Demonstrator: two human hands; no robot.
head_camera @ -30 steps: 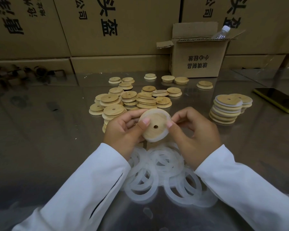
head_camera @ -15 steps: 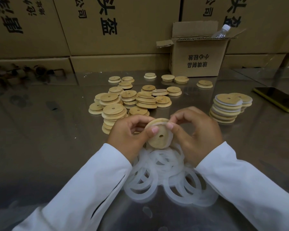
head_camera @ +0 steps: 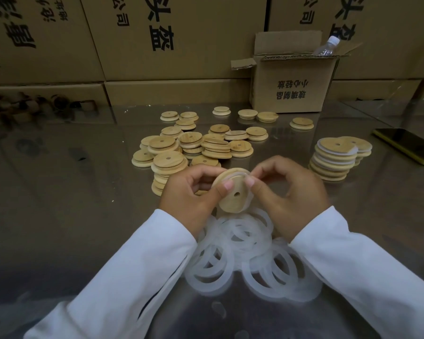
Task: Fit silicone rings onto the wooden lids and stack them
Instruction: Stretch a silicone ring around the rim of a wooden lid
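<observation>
nearest the camera, two white sleeves (head_camera: 123, 285) are reaching forward over a glossy bench (head_camera: 59, 204), and a loose heap of translucent silicone rings (head_camera: 242, 265) is lying on it between the forearms. just above that heap, the left hand (head_camera: 189, 194) and the right hand (head_camera: 294, 194) are both gripping one wooden lid (head_camera: 231, 201), which is tilting with its holed face toward the camera. each thumb is pressing on that face while the curled fingers are wrapping behind the rim. a white ring (head_camera: 249, 203) is sitting around the lid's top and right edge, beside the right thumb. beyond the hands, a scatter of bare lids (head_camera: 194, 148) is lying in low uneven piles. to the right, well apart from them, a neat stack of ringed lids (head_camera: 333, 157) is standing. farther right a dark phone (head_camera: 409, 148) is lying flat. at the back a small open carton (head_camera: 294, 94) is holding a plastic bottle (head_camera: 327, 46) and standing against a wall of large printed cartons (head_camera: 181, 33).
</observation>
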